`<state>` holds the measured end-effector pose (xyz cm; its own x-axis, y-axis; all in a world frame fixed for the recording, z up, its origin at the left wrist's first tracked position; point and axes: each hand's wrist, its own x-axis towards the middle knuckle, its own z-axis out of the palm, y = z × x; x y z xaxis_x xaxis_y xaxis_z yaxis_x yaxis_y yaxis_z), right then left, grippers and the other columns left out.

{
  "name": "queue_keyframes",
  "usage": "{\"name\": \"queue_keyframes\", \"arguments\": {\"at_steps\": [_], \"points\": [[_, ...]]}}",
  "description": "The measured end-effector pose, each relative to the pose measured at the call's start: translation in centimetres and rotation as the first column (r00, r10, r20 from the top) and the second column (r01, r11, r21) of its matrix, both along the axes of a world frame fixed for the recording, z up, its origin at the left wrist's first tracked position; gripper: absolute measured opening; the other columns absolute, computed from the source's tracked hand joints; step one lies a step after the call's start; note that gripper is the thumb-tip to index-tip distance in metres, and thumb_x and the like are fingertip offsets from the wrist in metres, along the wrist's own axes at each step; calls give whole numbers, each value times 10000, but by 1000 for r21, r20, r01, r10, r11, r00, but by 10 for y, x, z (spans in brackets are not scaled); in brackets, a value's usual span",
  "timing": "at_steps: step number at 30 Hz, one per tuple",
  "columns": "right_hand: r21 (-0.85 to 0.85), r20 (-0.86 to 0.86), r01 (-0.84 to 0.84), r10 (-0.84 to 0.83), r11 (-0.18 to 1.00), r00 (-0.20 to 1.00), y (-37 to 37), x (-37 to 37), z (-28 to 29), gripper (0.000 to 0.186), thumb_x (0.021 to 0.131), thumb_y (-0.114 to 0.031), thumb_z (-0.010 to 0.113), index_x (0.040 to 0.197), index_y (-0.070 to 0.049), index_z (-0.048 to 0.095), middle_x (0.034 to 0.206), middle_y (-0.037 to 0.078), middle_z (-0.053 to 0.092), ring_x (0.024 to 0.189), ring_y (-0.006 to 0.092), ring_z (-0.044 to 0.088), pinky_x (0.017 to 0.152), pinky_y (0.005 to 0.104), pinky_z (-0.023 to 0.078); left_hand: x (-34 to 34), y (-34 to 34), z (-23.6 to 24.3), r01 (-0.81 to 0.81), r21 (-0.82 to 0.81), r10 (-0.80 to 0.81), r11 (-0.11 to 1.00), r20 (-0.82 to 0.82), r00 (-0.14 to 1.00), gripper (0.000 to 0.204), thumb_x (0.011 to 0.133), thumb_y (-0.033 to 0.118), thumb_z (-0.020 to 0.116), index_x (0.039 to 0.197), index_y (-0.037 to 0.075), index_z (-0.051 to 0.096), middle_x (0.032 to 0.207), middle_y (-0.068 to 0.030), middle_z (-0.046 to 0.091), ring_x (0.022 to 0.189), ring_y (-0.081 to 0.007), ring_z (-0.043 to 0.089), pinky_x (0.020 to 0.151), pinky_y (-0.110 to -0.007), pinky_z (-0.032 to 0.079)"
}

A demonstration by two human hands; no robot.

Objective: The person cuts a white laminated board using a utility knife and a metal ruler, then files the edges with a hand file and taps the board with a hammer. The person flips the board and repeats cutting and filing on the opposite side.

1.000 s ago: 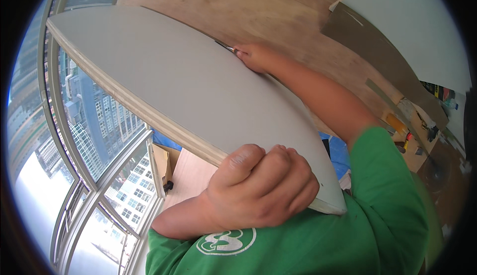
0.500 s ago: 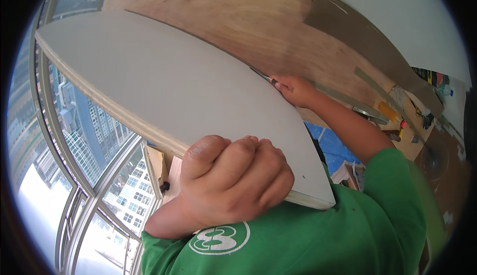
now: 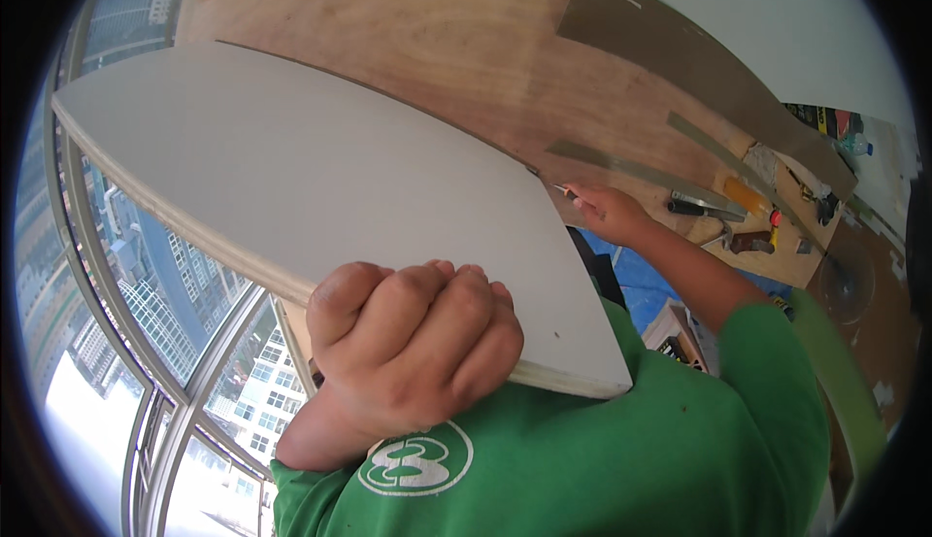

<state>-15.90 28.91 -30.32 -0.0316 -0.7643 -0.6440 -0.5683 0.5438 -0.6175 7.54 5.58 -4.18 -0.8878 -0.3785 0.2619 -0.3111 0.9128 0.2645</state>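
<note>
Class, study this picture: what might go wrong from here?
The slim tool in the right hand points toward a corner of the grey board; a slip might scratch it. Only the left hand appears to steady the board, at its near edge, so it might shift or tip.

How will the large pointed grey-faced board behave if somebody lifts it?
The large pointed grey-faced board with pale layered edge is probably stiff: it looks flat, without sag. It may feel rather heavy, being broad and thick-edged. Its smooth-looking face might offer little grip.
</note>
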Motion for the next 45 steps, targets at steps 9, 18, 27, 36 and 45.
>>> {"name": "queue_keyframes", "arguments": {"at_steps": [9, 18, 27, 36, 45], "points": [[2, 1, 10, -10, 1000, 1000, 31, -16, 6, 399, 1053, -294, 543, 1423, -157, 601, 1150, 149, 717, 948, 337, 701, 846, 440, 557, 4, -2, 3, 19, -22, -19, 1000, 16, 1000, 176, 678, 111, 721, 788, 196, 613, 840, 69, 663, 784, -99, 627, 757, -297, 395], [-12, 89, 56, -54, 998, 995, -52, 6, 13, 426, 1086, -419, 461, 1348, -136, 639, 1120, 188, 718, 1042, 385, 685, 914, 456, 529, 3, -2, 5, 18, -3, -18, 1000, 28, 999, 181, 686, 100, 725, 783, 196, 606, 843, 71, 665, 784, -96, 627, 757, -301, 394], [76, 63, -64, 59, 995, 996, -165, 56, -22, 508, 1082, -471, 420, 1241, -77, 697, 1164, 222, 714, 1089, 421, 662, 968, 485, 512, 6, 0, 4, 12, -13, -12, 1000, 31, 999, 191, 717, 78, 726, 760, 194, 581, 821, 65, 659, 756, -92, 618, 740, -287, 383], [38, 124, -13, 8, 999, 992, -166, 60, -32, 508, 1077, -468, 433, 1188, -59, 714, 1142, 241, 715, 1080, 431, 664, 958, 494, 511, 8, 2, -2, 11, -24, -12, 1000, -26, 1000, 170, 681, 89, 715, 739, 191, 591, 800, 63, 645, 754, -96, 614, 731, -286, 383], [88, 48, -52, 48, 995, 998, -123, 38, -16, 479, 1056, -447, 461, 1096, -45, 718, 1077, 250, 717, 1026, 443, 674, 910, 511, 528, 8, 4, 0, 26, -40, -27, 999, -9, 1000, 149, 668, 112, 702, 748, 178, 595, 794, 56, 632, 776, -111, 613, 730, -291, 386]]}}
